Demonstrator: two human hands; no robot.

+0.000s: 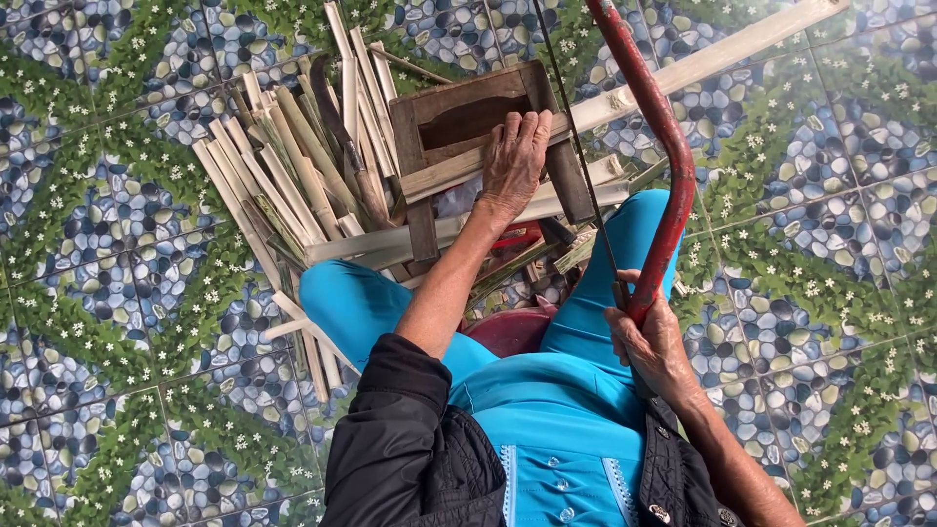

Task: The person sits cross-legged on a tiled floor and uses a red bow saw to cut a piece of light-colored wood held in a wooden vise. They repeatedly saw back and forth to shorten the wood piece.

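A: What's the left hand (514, 156) doing?
B: I log it pressed flat, fingers spread, on the long bamboo strip (683, 73) lying across the wooden stool (459, 117).
A: The right hand (649, 337)?
B: Clamped round the red hacksaw (664, 156) handle, beside the knee.

Left hand (514, 156) presses flat on a long bamboo strip (683, 73), which lies across the wooden stool (459, 117) ahead of the knees and runs off to the upper right. Right hand (649, 332) grips the hacksaw (664, 146) over the right knee, frame reaching forward across the strip. A pile of split bamboo pieces (283, 166) lies left of the stool on the tiled floor (117, 293).
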